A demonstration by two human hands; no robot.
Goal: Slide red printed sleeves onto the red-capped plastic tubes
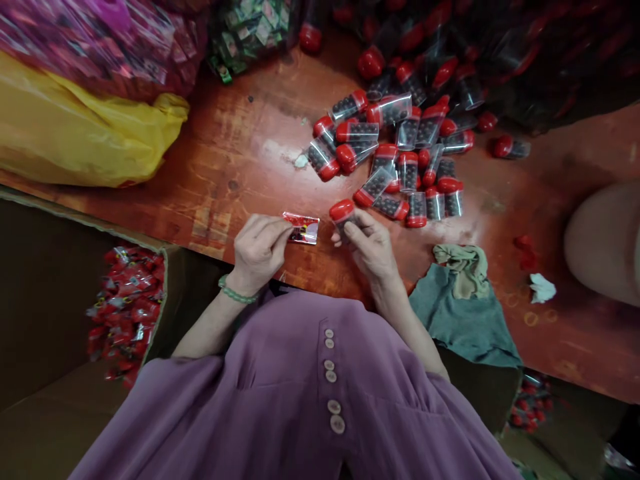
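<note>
My left hand (pixel 261 250) pinches the left end of a small glossy wrapper (pixel 307 229), red with a dark and pale print, held just over the table. In my right hand (pixel 371 243) is a small clear container with a red cap (pixel 343 209), its cap tilted up and to the left. The fingers cover most of its body. Wrapper and container are a short gap apart. Beyond my hands lies a loose heap of similar red-capped clear containers (pixel 357 132) with dark round beads or pellets inside.
A yellow bag (pixel 85 130) and pink plastic bag (pixel 125 60) lie at the back left, beside green packets (pixel 255 30). On the right are a grey-green cloth (pixel 460 317) and a pale bucket (pixel 605 240). A cardboard box (pixel 173 293) at lower left holds red packaged pieces (pixel 133 293).
</note>
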